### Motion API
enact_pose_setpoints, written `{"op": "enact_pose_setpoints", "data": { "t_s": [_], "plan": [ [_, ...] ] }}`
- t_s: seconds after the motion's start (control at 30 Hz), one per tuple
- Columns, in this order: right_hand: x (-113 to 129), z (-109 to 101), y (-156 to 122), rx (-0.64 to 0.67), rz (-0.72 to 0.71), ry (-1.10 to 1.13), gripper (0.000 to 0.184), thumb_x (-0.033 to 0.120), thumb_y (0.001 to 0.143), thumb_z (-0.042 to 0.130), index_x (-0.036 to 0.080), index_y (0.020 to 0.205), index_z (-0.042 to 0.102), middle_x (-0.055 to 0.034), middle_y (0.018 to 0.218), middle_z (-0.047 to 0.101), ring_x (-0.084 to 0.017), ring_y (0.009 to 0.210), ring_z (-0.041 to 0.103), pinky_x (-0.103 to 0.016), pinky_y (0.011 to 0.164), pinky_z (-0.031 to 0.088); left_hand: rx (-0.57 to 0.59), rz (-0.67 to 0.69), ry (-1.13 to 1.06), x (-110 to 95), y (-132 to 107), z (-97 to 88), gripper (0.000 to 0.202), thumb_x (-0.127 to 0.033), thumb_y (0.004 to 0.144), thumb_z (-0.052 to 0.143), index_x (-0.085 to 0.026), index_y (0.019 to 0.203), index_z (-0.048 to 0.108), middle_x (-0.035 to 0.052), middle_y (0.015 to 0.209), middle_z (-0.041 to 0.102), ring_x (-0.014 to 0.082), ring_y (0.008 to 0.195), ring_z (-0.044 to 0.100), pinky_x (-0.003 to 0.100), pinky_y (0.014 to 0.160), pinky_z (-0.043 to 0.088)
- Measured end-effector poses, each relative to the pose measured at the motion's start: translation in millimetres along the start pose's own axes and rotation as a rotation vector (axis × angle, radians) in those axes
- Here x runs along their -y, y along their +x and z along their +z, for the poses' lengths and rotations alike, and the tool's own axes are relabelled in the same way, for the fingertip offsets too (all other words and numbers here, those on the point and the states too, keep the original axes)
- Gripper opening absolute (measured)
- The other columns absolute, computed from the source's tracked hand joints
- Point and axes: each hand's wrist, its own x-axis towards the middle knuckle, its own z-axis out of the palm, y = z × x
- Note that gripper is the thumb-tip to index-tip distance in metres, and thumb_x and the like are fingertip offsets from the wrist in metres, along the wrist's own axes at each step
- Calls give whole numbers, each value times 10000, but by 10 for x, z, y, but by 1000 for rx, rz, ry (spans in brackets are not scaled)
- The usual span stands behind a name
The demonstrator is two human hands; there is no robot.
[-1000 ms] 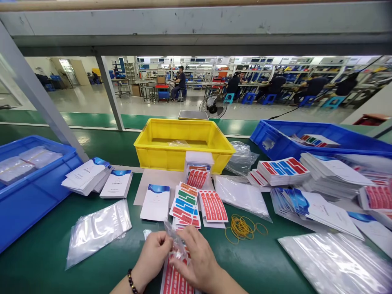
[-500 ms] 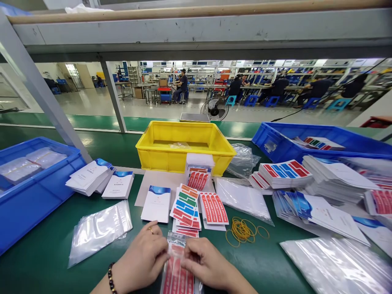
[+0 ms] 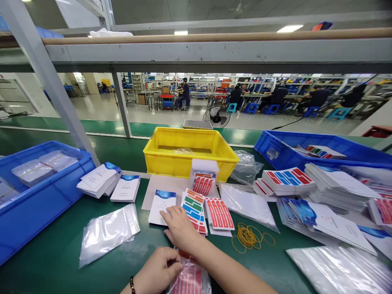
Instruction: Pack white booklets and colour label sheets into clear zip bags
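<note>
Yellow bin centre back; left blue bin, right blue bin flanking; rubber bands nearer front.

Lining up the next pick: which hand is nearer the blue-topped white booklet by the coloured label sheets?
Right. The right hand reaches forward, fingertips on the near edge of the booklet. The left hand sits back, on the bag of red labels.

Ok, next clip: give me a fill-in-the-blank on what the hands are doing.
The right hand rests on a white ___.
The left hand grips a bag of ___ labels.
The bin straight ahead is ___.
Missing: booklet; red; yellow.
</note>
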Motion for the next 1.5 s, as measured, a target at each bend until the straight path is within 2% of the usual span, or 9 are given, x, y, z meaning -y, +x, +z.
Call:
{"op": "enact_pose_setpoints", "data": {
  "t_s": [0.27,0.37,0.43,0.57,0.63,0.8,0.97,1.23,1.5],
  "plan": [
    [-2,-72,-76,-146,-2,61,228,91,820,413,166,756,619,-60,738,556,-168,700,475,-309,659,351,-130,-92,-712,271,59,0,650,-747,661,360,-131,677,567,-61,410,414,69,371,322,194,404,245],
    [42,-388,-253,-175,-104,239,207,154,835,422,186,857,625,-53,768,571,-160,702,487,-306,651,361,-177,-207,-1098,272,78,-73,737,-768,689,232,-129,790,585,-19,441,508,88,336,401,198,361,294],
    [-1,-540,-338,-79,-175,369,174,217,839,453,205,867,624,-41,787,587,-155,717,509,-303,669,384,-162,-234,-1241,240,71,-122,564,-656,702,454,-120,796,602,29,519,605,120,390,509,211,378,350],
    [-433,-552,-347,-138,142,332,207,221,866,400,188,876,604,-69,868,603,-186,832,539,-321,744,420,-127,-224,-1284,194,17,-145,324,-287,573,749,-98,806,628,89,718,706,201,618,643,284,579,475],
    [-734,-470,-297,-136,431,145,166,216,809,481,174,923,595,-92,915,599,-231,893,524,-374,806,399,-69,-214,-1288,193,-10,-131,321,-297,581,749,-92,800,636,103,733,714,217,633,654,310,611,483],
    [-1129,-309,-210,-131,585,120,291,168,650,617,127,937,592,-115,859,612,-278,857,534,-401,796,382,63,-185,-1248,173,-38,-140,315,-342,619,735,-74,767,659,119,690,714,214,631,663,286,611,480],
    [-1115,-333,-244,-181,630,252,85,246,709,539,173,709,584,-62,736,601,-231,758,545,-333,717,397,145,-197,-1224,151,-50,-146,355,-308,611,741,-39,832,671,163,767,716,240,677,667,301,649,481],
    [-1069,-650,-458,-320,769,605,521,604,783,352,139,791,586,40,416,440,-106,361,382,-222,384,306,100,-315,-1266,109,-34,-49,354,-348,601,748,-56,784,663,156,756,721,261,689,673,335,676,493],
    [-398,-498,-659,-3,790,1004,273,395,712,576,131,653,608,36,464,489,-62,365,385,-181,376,273,51,-332,-1287,-83,74,116,404,-415,671,683,-65,864,624,150,783,722,277,744,681,358,717,504]
  ]
}}
